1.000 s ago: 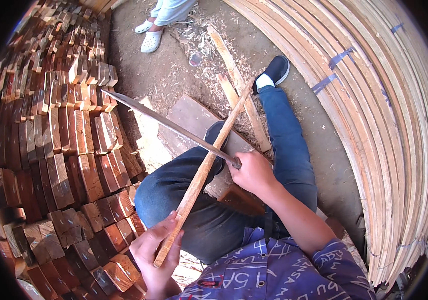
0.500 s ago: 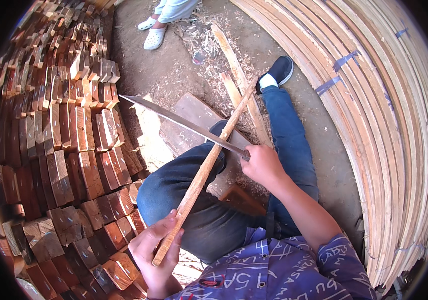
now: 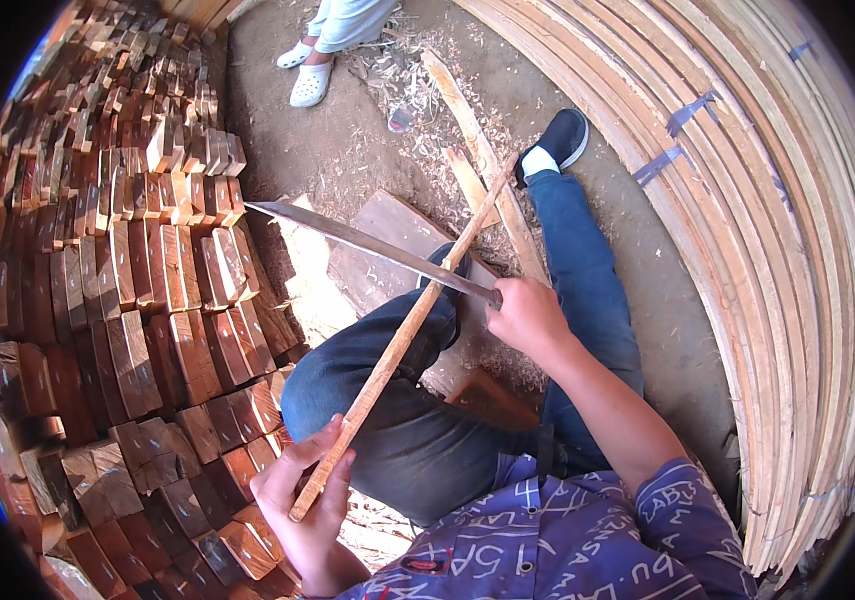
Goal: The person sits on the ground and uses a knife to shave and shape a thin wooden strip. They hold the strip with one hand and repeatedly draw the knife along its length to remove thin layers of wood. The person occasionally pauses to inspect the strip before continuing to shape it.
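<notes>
A long, thin, roughly hewn wooden stick (image 3: 388,362) slants from the lower left up toward the middle. Its near end is pinched between the thumb and fingers of my left hand (image 3: 305,492). The far end reaches over some loose wood slats on the ground. My right hand (image 3: 528,318) is wrapped round the grip of a long-bladed knife (image 3: 353,238), which hides the handle. The blade points to the upper left and crosses the stick beyond its middle, over my bent knee; whether it touches the wood I cannot tell.
Stacked reddish-brown wood blocks (image 3: 138,290) fill the left side. Tall bundled pale strips (image 3: 748,260) curve along the right. A flat board (image 3: 378,240), shavings and slats (image 3: 470,115) lie between my legs. At the top stands another person in white clogs (image 3: 311,84).
My left hand has moved slightly left with the near end of the stick. The knife stays across the stick, and the whole view has shifted a little.
</notes>
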